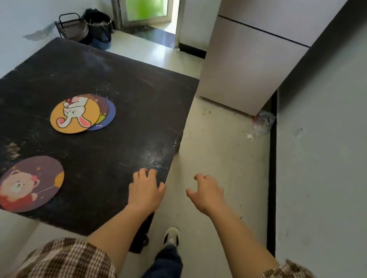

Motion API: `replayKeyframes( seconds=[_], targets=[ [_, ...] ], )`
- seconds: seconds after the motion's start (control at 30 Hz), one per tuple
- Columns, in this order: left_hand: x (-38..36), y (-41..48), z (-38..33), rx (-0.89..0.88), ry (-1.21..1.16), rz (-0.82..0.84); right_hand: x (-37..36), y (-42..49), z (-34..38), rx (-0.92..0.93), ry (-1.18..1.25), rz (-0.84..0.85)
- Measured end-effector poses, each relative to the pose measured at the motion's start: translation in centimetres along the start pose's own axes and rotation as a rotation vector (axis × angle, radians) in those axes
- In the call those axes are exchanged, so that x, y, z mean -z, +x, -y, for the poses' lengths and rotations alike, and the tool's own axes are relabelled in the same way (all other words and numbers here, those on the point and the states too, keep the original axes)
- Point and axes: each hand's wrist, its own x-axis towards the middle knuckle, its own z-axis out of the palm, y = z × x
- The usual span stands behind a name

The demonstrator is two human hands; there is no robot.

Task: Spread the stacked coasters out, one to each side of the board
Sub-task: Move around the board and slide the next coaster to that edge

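A dark square board fills the left of the view. Near its middle lies a loose stack of round coasters, with an orange rabbit coaster on top and a blue one peeking out to the right. A single purple bear coaster lies flat by the board's near edge. My left hand hovers over the board's near right corner, fingers curled and apart, holding nothing. My right hand hangs past the board's right edge above the floor, also with nothing in it.
A tall pale cabinet or fridge stands to the right beyond the board. A grey wall runs close on the right. A black basket and dark bags sit by the far wall. My shoe is on the floor beside the board.
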Motion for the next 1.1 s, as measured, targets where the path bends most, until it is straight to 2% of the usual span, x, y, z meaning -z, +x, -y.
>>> replayKeyframes(
  seconds=[0.2, 0.33, 0.6, 1.1],
  targets=[
    [-0.3, 6.4, -1.8, 0.09, -0.041, -0.085, 2.7, 7.5, 0.7, 0.074, -0.043, 0.019],
    [0.3, 10.1, -2.4, 0.202, -0.046, -0.079, 5.0, 12.6, 2.3, 0.172, -0.104, 0.05],
    [2.9, 14.8, -1.0, 0.387, -0.103, -0.116, 6.7, 19.6, 7.8, 0.321, -0.138, 0.144],
    [6.3, 22.1, 2.5, 0.768, -0.154, -0.269, 6.6, 31.2, 19.9, 0.762, -0.227, 0.326]
  ],
)
